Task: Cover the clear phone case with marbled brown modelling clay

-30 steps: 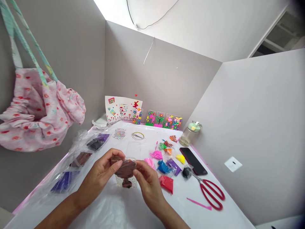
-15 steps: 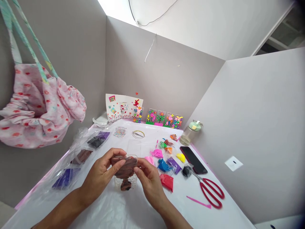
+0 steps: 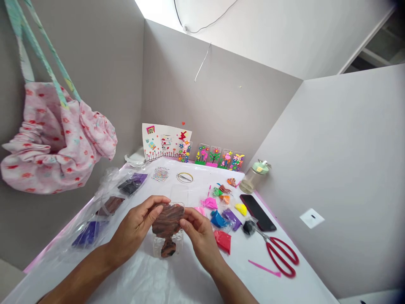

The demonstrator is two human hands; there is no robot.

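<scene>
A flat piece of brown marbled clay is held upright between my two hands. My left hand grips its left side, thumb on the face and fingers behind the top. Its right edge is pinched by my right hand. Clear plastic shows around the clay's top edge; whether the clay sticks to it I cannot tell. Just below is a clear ridged plastic box, partly covered. A smaller brown and black clay piece shows against it, seemingly joined to the flat piece.
Packets of coloured clay, such as red and blue, lie right of my hands. Farther right are red-handled scissors, a phone and a bottle. Plastic-wrapped packs lie left. Decorated panels stand behind.
The brown clay has tipped up, so more of its face shows toward me. Both hands keep their hold with only small finger shifts. The whole view has shifted slightly.
</scene>
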